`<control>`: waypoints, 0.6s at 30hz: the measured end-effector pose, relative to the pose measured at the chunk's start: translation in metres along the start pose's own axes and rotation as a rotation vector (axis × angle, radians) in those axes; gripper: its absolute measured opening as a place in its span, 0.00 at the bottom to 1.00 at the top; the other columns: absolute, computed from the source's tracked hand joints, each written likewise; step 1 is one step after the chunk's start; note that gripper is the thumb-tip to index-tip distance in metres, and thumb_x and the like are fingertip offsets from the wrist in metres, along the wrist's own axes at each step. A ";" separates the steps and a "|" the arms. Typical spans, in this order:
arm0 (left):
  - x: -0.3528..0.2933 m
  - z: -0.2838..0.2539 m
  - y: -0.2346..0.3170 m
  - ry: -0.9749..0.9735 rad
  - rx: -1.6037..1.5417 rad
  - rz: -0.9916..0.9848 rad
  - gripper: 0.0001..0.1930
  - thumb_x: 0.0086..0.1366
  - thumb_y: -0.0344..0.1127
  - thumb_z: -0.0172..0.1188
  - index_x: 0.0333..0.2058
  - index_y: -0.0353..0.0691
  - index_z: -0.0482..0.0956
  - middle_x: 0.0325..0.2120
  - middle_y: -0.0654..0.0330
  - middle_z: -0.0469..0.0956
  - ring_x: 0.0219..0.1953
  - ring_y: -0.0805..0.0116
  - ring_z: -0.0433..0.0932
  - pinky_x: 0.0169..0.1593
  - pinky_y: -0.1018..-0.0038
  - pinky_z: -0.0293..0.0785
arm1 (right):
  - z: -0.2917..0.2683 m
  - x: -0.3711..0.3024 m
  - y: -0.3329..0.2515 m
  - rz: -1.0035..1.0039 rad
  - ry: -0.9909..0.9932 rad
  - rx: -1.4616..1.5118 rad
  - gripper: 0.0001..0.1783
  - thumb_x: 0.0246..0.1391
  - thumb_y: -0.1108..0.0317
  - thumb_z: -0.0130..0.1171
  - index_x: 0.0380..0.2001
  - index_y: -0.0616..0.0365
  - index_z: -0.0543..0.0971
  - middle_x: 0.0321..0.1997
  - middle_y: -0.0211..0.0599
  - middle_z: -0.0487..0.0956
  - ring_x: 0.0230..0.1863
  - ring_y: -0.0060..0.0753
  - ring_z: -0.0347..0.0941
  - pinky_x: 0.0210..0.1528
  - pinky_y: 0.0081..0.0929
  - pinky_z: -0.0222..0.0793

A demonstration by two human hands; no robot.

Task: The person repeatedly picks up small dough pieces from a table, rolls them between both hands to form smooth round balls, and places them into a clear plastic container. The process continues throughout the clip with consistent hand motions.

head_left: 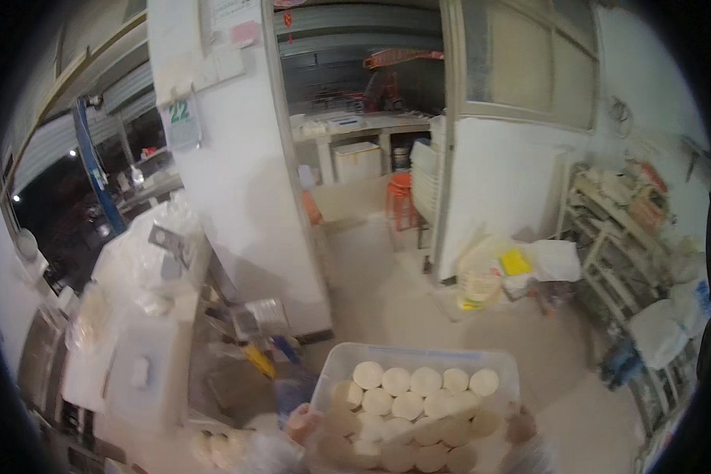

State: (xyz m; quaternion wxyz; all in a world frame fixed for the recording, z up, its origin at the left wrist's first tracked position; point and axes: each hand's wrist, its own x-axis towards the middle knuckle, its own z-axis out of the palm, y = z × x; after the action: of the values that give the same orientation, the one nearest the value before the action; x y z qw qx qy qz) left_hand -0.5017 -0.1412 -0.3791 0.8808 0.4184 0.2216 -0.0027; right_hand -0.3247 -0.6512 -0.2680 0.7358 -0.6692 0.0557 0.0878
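A translucent plastic tub (pixel 420 353) is carried in front of me at the lower middle. Rows of round, pale pieces that look like dough (pixel 426 381) lie inside it, the nearer ones in shadow. At the tub's left side, my left hand (pixel 299 423) is closed around the edge. My right hand (pixel 521 426) grips the opposite side, its fingers dim and partly blurred. The tub's near end runs toward the lower edge of the picture.
To the left stands a table with plastic sheeting (pixel 146 253) and a pale lidded box (pixel 146 363). An open doorway lies ahead, with a red stool (pixel 400 193) and stacked chairs (pixel 425 182) beyond. Bags (pixel 482 272) lie by the wall; a slatted rack (pixel 616 253) lines the right.
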 end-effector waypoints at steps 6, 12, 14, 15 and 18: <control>-0.050 -0.097 -0.018 -0.048 -0.368 -0.001 0.23 0.58 0.45 0.50 0.46 0.33 0.70 0.35 0.52 0.74 0.34 0.60 0.74 0.39 0.69 0.71 | 0.072 -0.028 -0.072 -0.003 -0.480 0.089 0.21 0.52 0.70 0.54 0.49 0.64 0.70 0.38 0.36 0.76 0.33 0.30 0.73 0.33 0.30 0.70; -0.094 -0.205 -0.052 -0.586 -0.904 -0.257 0.25 0.59 0.48 0.48 0.47 0.32 0.69 0.37 0.49 0.74 0.36 0.57 0.75 0.42 0.67 0.71 | 0.082 -0.179 -0.071 0.124 -0.262 0.193 0.25 0.49 0.71 0.58 0.52 0.64 0.68 0.43 0.39 0.76 0.37 0.33 0.74 0.36 0.30 0.72; -0.127 -0.214 -0.045 -0.511 -0.799 -0.176 0.25 0.58 0.48 0.49 0.46 0.32 0.69 0.37 0.50 0.74 0.37 0.58 0.74 0.42 0.68 0.71 | 0.075 -0.231 -0.055 0.155 -0.222 0.186 0.28 0.47 0.72 0.61 0.53 0.64 0.68 0.43 0.39 0.76 0.38 0.32 0.74 0.37 0.29 0.72; -0.148 -0.211 -0.037 -0.237 -0.531 -0.037 0.24 0.58 0.47 0.50 0.45 0.32 0.70 0.36 0.50 0.74 0.37 0.59 0.74 0.41 0.68 0.70 | 0.072 -0.254 -0.047 0.145 -0.175 0.226 0.29 0.45 0.72 0.62 0.53 0.63 0.67 0.44 0.39 0.76 0.38 0.32 0.74 0.38 0.28 0.71; -0.221 -0.177 -0.007 0.079 -0.055 0.020 0.21 0.56 0.45 0.53 0.43 0.33 0.71 0.34 0.52 0.74 0.37 0.63 0.73 0.39 0.71 0.69 | 0.075 -0.296 -0.035 0.200 -0.112 0.177 0.27 0.47 0.71 0.61 0.51 0.63 0.69 0.42 0.37 0.77 0.37 0.29 0.74 0.36 0.26 0.71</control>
State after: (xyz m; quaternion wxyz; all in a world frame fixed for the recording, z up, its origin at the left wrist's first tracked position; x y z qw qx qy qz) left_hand -0.7715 -0.0549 -0.3955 0.8825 0.3961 0.2519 0.0286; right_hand -0.6096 -0.5963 -0.1680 0.7814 -0.5869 0.0884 0.1925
